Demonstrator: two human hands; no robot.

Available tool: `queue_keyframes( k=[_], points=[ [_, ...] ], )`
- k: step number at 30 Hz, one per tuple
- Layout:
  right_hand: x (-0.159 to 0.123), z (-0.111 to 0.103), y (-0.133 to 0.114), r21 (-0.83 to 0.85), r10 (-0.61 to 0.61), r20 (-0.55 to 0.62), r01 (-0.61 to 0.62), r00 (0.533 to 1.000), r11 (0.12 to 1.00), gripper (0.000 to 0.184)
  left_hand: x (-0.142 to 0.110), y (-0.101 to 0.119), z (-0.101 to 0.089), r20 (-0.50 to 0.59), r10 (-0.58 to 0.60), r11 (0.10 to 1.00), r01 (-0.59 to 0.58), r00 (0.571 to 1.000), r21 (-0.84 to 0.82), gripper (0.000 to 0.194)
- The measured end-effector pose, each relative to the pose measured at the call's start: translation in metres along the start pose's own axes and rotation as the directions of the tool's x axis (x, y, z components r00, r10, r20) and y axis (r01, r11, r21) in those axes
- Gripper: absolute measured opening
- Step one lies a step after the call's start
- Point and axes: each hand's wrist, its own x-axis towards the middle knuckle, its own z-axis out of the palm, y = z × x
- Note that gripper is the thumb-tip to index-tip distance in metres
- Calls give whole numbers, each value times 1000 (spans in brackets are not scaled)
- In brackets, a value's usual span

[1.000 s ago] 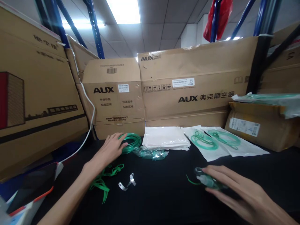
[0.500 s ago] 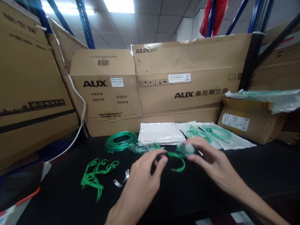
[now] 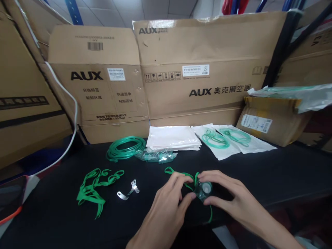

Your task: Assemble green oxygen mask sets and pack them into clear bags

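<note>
The left hand (image 3: 166,206) curls close, its pinch unclear, while the right hand (image 3: 234,197) pinches a translucent green plastic mask-like piece (image 3: 200,191) over the flat black tabletop (image 3: 150,176), best held lightly, its narrow green strap (image 3: 211,214) untwisted.

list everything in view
part: one, clear green, between hands
strap: count unclear, green, at part
coil: one, green, back left
clear pieces: several, greenish, beside coil
pouches: stack, white, back middle
tubing pouches: two, white, right
loose straps: tangle, green, left
metal strips: about two, silver, left
box: one, brown, right
bag: one, whitish, on box
cardboard: several, brown, around table
cable: one, white, left
device: one, dark, far left
posts: several, blue, back
red thing: one, top right
ceiling: one, grey, top
table: one, black, bottom
left hand: one, bare, at part
right hand: one, bare, holding part
</note>
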Motion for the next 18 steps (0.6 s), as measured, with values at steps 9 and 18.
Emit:
queue_keyframes(
  k=[9,18],
  points=[
    [-5,1,-7,63,-32,-26,33,999,997,33,-3,-1,7,-29,51,998,-50,998,32,13],
    [-9,4,-7,18,-109,-5,109,994,994,40,-3,2,10,-129,94,994,-85,987,71,21]
  ],
)
